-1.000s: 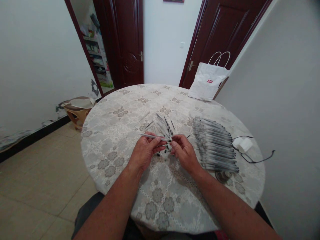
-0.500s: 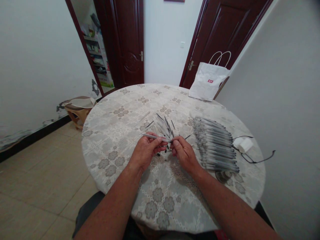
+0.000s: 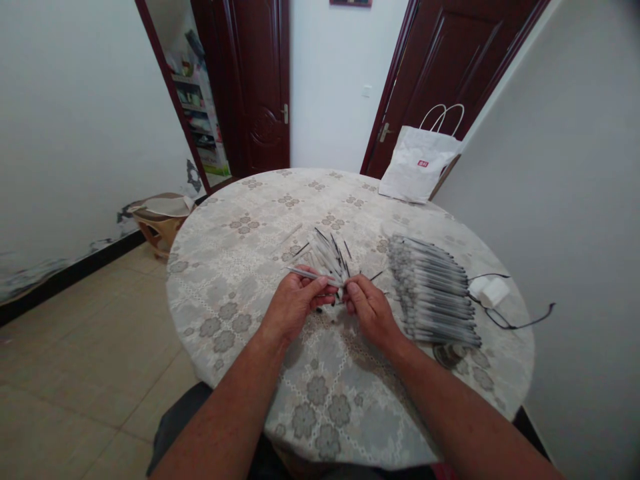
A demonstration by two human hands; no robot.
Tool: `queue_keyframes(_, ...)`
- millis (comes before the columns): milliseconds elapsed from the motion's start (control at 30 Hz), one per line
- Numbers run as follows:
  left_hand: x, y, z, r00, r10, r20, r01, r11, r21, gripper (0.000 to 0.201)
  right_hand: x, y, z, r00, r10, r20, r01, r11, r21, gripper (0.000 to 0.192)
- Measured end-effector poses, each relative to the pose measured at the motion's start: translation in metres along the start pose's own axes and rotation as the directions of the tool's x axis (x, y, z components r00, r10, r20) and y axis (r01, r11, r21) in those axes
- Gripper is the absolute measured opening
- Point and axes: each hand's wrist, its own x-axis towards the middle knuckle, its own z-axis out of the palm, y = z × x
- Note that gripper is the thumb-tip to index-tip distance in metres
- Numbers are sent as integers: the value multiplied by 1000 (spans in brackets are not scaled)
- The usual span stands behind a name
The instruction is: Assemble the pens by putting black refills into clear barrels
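Observation:
A slim grey pen (image 3: 304, 272) lies across the fingers of my left hand (image 3: 296, 297), which is closed around it, its tip pointing left. My right hand (image 3: 367, 299) pinches at the pen's other end, where the fingertips of both hands nearly meet. Whether a small part is between the right fingers is too fine to see. Just beyond the hands is a loose pile of clear tubes and dark refills (image 3: 334, 252). Small dark pieces (image 3: 320, 309) lie beneath my fingers. To the right, many similar pens are stacked in a neat row (image 3: 437, 287).
The round table has a patterned cloth (image 3: 225, 267). Eyeglasses (image 3: 510, 325) and a crumpled white item (image 3: 493, 291) sit right of the stack, a small round glass-like object (image 3: 449, 355) at its near end. A white paper bag (image 3: 420, 163) stands at the back right. A stool (image 3: 163, 220) is at left.
Both hands keep nearly the same hold on the pen, with only slight finger movement. The whole view has shifted a little, so everything appears slightly further right.

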Motion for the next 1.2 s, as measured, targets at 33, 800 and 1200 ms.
queue_keyframes(33,0,0,0,1000,5,-9,-5,1000,-1,32,0,0,0,1000,-12,-18,12,1000,-1,25)
queue_keyframes(800,-1,-1,-3,1000,2,21,-3,1000,25,34,-3,-6,-1,998,-46,35,49,994,-100,25)
queue_keyframes(1200,1,17,-22,993,74,97,-113,854,508,22,0,-12,-3,985,-173,16,171,952,-253,22)
